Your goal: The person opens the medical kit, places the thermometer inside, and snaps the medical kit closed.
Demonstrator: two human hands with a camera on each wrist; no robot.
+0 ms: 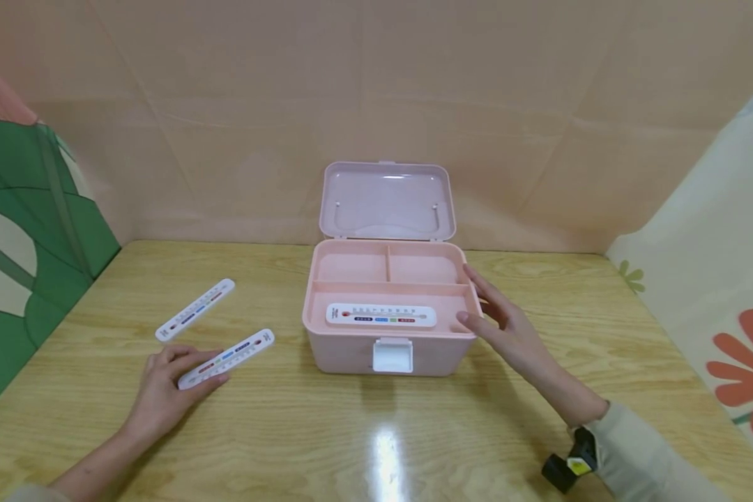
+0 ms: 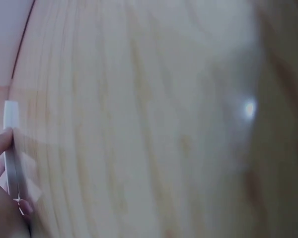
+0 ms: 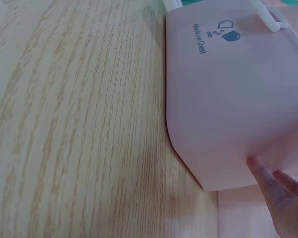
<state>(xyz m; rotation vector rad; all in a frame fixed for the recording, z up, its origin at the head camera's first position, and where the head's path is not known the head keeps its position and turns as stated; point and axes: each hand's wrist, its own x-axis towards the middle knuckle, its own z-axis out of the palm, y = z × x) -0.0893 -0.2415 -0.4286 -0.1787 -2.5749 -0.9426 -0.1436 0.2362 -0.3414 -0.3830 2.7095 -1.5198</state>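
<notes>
A white strip thermometer (image 1: 227, 359) with coloured bands is pinched between thumb and fingers of my left hand (image 1: 174, 383), left of the pink box. The left wrist view shows this thermometer (image 2: 11, 153) edge-on at the far left. My right hand (image 1: 514, 335) holds the right side of the medicine box (image 1: 345, 354), its thumb over the rim; in the right wrist view fingertips (image 3: 256, 166) touch the outer wall. The box stands with its lid (image 1: 385, 202) raised. Another thermometer (image 1: 381, 316) lies in the front compartment of its divided tray.
A third thermometer (image 1: 194, 310) lies on the wooden table (image 1: 257, 446), just beyond the left hand. A white latch (image 1: 392, 356) juts from the box front. Behind the table hangs a plain beige cloth (image 1: 238, 139); patterned cloths flank both sides.
</notes>
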